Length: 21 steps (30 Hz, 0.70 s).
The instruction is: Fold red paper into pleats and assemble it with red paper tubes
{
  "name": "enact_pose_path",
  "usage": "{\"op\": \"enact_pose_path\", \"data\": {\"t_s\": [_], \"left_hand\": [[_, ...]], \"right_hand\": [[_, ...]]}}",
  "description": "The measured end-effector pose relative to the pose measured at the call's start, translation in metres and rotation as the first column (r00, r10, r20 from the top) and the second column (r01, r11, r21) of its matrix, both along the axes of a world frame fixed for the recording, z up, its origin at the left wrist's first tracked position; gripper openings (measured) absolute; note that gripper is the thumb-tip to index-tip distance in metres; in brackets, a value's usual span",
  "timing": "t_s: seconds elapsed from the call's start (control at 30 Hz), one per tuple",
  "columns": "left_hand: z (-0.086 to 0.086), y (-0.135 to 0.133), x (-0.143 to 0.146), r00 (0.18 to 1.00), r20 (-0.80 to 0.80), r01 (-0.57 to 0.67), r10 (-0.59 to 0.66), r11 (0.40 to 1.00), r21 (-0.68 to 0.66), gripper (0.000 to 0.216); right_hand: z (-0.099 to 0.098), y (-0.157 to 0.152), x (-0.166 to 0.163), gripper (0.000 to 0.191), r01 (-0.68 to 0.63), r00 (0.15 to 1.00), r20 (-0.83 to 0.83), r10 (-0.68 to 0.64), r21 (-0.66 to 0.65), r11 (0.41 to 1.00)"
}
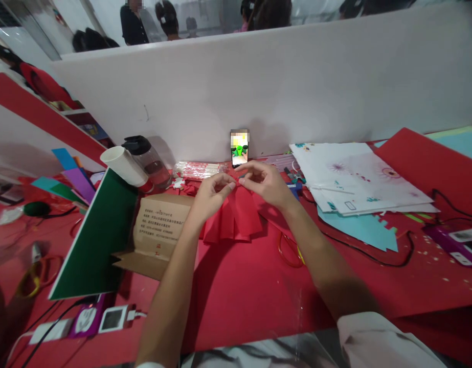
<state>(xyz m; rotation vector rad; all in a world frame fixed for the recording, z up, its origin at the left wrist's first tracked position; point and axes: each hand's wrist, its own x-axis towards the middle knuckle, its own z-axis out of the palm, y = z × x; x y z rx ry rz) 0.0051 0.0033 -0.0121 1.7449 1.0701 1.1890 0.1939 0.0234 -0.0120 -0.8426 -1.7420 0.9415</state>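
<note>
Hands point(239, 186) together, fingertips pinching pleated red paper point(236, 217).

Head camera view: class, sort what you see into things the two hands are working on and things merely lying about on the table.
In hand:
- pleated red paper, pinched at its top by the left hand and right hand

Lying about:
- phone propped against the partition
- white paper cup
- dark-lidded bottle
- cardboard box
- green card
- printed white sheets
</note>
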Motion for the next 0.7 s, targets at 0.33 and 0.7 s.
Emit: {"op": "enact_pose_path", "data": {"t_s": [0.33, 0.7], "left_hand": [[-0.0049, 0.0041, -0.0014, 0.996, 0.058, -0.07, 0.069, 0.997, 0.015, 0.014], [-0.0002, 0.0005, -0.0022, 0.987, -0.109, -0.096, 0.114, 0.983, 0.154, 0.016]], "right_hand": [[-0.0001, -0.0014, 0.0003, 0.015, -0.045, 0.996, 0.079, 0.04, 0.055, 0.997], [-0.0085, 0.0054, 0.0023, 0.02, 0.012, 1.0, -0.016, -0.011, 0.034, 0.999]]}}
